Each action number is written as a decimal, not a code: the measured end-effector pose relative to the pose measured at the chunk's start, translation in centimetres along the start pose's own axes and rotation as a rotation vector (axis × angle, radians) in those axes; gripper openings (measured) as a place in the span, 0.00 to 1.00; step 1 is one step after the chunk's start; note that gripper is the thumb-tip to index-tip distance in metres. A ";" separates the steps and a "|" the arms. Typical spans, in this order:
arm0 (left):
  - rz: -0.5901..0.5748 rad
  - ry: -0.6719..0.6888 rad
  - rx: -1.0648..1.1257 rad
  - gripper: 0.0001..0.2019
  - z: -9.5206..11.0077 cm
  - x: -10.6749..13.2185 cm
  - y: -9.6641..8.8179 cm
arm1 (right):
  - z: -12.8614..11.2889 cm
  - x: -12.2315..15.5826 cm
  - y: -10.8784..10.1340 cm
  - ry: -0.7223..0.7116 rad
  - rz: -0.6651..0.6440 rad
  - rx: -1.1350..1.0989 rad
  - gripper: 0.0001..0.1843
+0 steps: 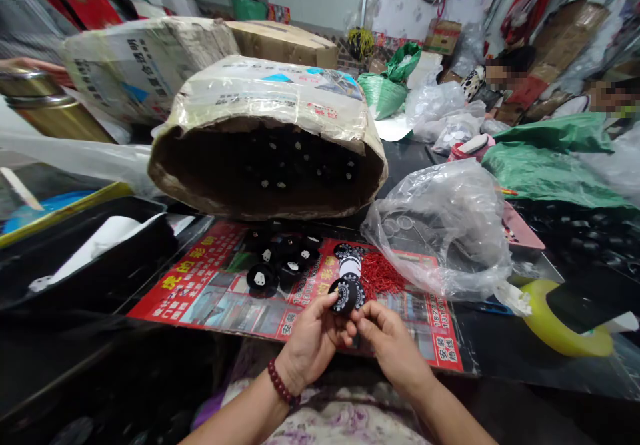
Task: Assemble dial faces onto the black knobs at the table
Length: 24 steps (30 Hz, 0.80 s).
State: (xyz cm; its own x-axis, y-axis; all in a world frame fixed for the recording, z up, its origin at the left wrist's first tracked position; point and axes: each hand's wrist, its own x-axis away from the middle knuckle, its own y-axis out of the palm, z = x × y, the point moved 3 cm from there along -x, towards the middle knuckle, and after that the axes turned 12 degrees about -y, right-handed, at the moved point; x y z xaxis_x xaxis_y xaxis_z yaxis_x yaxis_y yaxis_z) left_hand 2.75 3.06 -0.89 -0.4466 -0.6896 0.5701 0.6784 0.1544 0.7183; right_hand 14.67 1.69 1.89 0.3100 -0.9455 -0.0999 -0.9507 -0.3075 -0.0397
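Note:
My left hand [311, 338], with a dark red bead bracelet at the wrist, is closed on a black disc [343, 297] with white printed marks round its rim. Close beside it, my right hand [389, 337] has thumb and fingers pinched together near the disc's lower edge. What lies between those fingertips is too small to make out. Just beyond the hands are more printed black discs [344, 250] and a white piece [350, 266]. To their right lies a heap of thin red pieces [384, 274]. Several black round parts with white spots [263, 279] lie to the left.
A red printed sheet [190, 295] covers the table in front of me. Behind it, a wrapped carton [270, 98] lies open towards me with black parts inside. A clear plastic bag [450, 225] and yellow tape roll [565, 338] are right; a black tray [100, 258] is left.

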 end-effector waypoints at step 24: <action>0.014 0.221 -0.370 0.18 -0.2 0.4 -0.1 | -0.2 -1.5 -0.3 -0.321 0.121 0.491 0.04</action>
State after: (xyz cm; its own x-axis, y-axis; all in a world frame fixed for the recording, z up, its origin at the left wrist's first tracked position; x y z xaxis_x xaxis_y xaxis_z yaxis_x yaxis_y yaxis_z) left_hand 2.63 2.59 -0.85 -0.3276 -0.8303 0.4509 0.8650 -0.0716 0.4967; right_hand 14.50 3.18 2.26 0.2587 -0.8676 -0.4246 -0.8886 -0.0414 -0.4568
